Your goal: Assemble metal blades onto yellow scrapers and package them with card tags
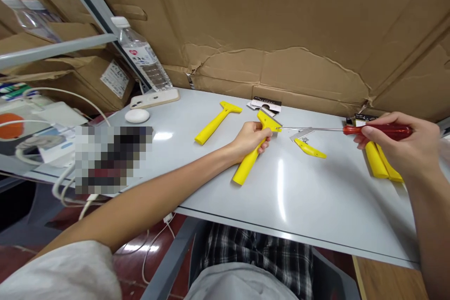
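Observation:
My left hand is closed around a yellow scraper just below its head, with the handle slanting toward me. In my right hand is a screwdriver with a red see-through handle. Its long shaft points left, and the tip meets the right side of the scraper's head. Beneath the shaft lie a loose yellow scraper cover piece and a small metal plate, with tiny screw-like bits beside them. A second yellow scraper body rests to the left of my left hand.
Black-and-white blade packets lie at the back. More yellow handles are under my right hand. A water bottle, a phone and a white oval object stand left, near cables. Cardboard walls the table's back.

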A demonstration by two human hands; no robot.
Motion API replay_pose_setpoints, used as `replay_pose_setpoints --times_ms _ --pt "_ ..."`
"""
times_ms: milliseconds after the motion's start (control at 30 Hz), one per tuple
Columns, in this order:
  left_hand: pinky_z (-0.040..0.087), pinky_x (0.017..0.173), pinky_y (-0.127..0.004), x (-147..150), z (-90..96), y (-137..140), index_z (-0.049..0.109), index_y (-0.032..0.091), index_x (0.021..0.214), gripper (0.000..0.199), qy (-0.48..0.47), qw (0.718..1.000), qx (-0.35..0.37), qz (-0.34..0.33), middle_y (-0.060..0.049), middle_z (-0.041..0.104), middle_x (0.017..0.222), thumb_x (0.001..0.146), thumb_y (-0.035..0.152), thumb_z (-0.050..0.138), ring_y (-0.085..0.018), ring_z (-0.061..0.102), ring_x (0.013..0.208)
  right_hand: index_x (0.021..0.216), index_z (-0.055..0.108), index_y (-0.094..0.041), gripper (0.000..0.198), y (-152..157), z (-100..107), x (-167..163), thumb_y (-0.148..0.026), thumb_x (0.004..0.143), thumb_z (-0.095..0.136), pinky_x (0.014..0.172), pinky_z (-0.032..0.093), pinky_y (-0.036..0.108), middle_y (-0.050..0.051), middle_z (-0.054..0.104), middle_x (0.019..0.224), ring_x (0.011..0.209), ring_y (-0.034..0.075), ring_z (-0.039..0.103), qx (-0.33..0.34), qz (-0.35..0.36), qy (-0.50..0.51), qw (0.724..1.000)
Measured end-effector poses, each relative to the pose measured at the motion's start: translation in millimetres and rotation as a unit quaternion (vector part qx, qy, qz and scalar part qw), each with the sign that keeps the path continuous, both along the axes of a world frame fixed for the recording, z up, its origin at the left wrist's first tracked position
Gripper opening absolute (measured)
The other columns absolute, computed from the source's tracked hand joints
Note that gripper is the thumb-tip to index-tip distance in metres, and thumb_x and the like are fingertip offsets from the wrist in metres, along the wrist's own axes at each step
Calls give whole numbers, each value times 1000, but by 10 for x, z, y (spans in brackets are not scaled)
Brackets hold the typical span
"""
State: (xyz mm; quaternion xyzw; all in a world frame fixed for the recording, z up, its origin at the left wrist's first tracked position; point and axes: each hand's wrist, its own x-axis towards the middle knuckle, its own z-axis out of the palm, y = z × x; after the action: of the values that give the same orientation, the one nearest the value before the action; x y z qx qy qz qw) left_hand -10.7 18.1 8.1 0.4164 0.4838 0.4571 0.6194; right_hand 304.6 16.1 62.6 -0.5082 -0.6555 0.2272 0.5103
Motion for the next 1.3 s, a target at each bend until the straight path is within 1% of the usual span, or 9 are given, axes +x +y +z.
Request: replay_pose_setpoints --times_ms 133,300,667,833,933,1033,1133,1300 --pt "32 37 -20 1 14 -3 53 17 70 22 3 1000 -1 -2 2 51 61 85 4 62 -5 44 43 84 66 -10 40 11 -11 20 -42 72 86 60 60 25 9 68 74 63 18 70 -14 -4 -6 1000" --pt "31 38 -21 1 0 9 54 16 69 22 7 1000 -1 -2 1 52 64 86 4 62 -5 44 44 84 66 -10 39 5 -4 19 -42 72 86 60 60 27 9 68 73 62 19 70 -11 7 -4 1000" --pt "30 39 -22 7 18 -15 53 17 67 25 3 1000 -2 0 1 52 62 85 3 62 -5 44 44 76 64 -10 36 -37 20 -86 -38 70 87 58 61 28 8 66 68 60 20 70 17 -2 26 1000" --pt "31 39 -23 13 10 -13 53 17 68 25 10 1000 0 1 1 52 62 86 3 64 -5 44 43 81 64 -11 39 -2 -9 -50 -42 72 86 58 60 27 8 67 70 62 20 71 -3 4 10 1000" --pt "32 39 -23 12 -7 -9 54 17 70 23 21 1000 2 6 1 53 64 86 3 65 -5 45 44 84 66 -12 40 2 -16 -25 -45 72 86 56 59 25 7 67 71 60 19 70 3 -13 -28 1000" --pt "33 39 -23 9 -27 -7 55 16 73 21 29 1000 6 7 1 55 65 86 3 65 -6 46 44 84 67 -12 40 -9 -10 -15 -45 72 86 55 58 23 6 68 71 60 17 70 12 -7 -50 999" --pt "34 38 -22 6 -48 -3 56 16 73 20 28 1000 11 6 1 55 65 85 3 64 -6 47 44 83 68 -11 41 -17 -6 -20 -47 73 85 52 56 23 8 68 69 57 16 68 1 7 -47 999" --pt "33 37 -21 -4 -58 4 55 17 72 18 28 999 13 6 1 53 64 83 5 64 -6 46 44 80 66 -10 50 28 -30 0 -58 79 78 45 51 25 7 65 63 46 13 59 -60 -18 -49 997"
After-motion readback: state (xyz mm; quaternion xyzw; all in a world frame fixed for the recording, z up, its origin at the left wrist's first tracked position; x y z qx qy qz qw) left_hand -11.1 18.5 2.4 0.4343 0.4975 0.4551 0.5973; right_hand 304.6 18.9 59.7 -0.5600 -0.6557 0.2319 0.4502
